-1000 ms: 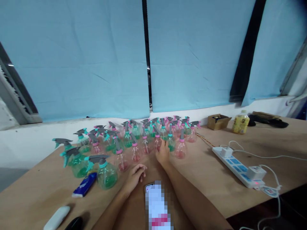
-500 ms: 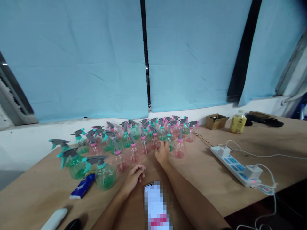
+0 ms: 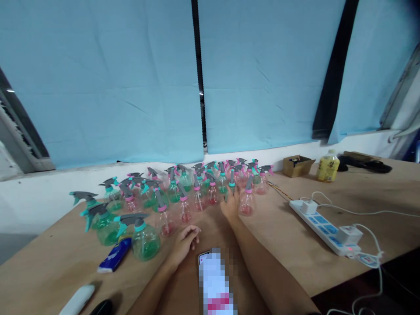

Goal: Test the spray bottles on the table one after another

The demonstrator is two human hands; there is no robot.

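Several round clear spray bottles, some green-tinted and some pink-tinted with grey trigger heads, stand together in rows. My right hand point(image 3: 230, 207) reaches to the front right of them. Its fingers are around the body of a green spray bottle point(image 3: 232, 184), which the hand mostly hides. A pink spray bottle point(image 3: 246, 203) stands just right of that hand, and another pink one point(image 3: 213, 195) is to its left. My left hand point(image 3: 186, 241) rests on the table, loosely curled with fingers slightly apart and nothing in it. A phone point(image 3: 215, 280) with a blurred screen lies between my forearms.
At the left are a front green spray bottle point(image 3: 146, 244), a blue tube-like packet point(image 3: 115, 255), a white object point(image 3: 78, 300) and a black object point(image 3: 101, 308). A power strip point(image 3: 324, 227) with cables, a cardboard box point(image 3: 297, 167) and a yellow-labelled bottle point(image 3: 327, 167) are at the right.
My right hand has shifted slightly right, from beside a pink spray bottle onto the green one. My left hand stays in place.
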